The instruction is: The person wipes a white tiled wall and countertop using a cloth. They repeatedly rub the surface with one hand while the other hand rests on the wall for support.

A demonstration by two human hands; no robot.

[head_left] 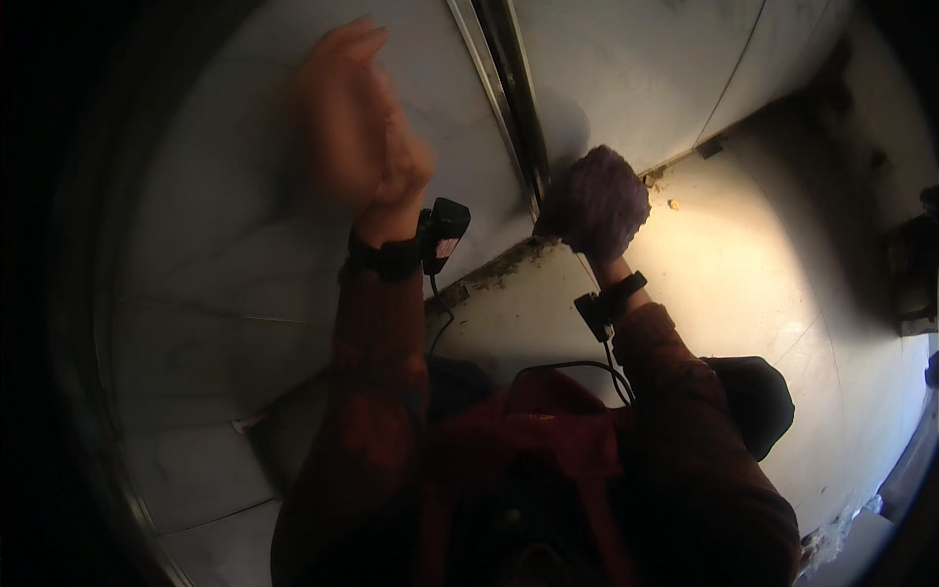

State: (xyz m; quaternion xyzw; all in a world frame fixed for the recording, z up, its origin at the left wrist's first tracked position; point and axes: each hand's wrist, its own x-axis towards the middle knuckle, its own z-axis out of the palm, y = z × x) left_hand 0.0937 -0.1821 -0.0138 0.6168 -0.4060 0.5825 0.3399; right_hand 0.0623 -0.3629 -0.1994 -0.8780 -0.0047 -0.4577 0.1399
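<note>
My left hand is raised over the pale marbled panel at the upper left. It is bare and partly blurred, with its fingers stretched upward and nothing visible in it. A dark purple cloth covers my right hand, whose fingers are hidden behind it. The cloth is bunched at the lower end of a metal channel, close to the corner where the pale surfaces meet. Both wrists carry a strapped black device, the left one larger in view than the right one.
Dark grime runs along the seam between wall and floor. Small crumbs of debris lie on the brightly lit floor right of the cloth. Dark equipment stands at the far right edge. Clear plastic wrap lies lower right.
</note>
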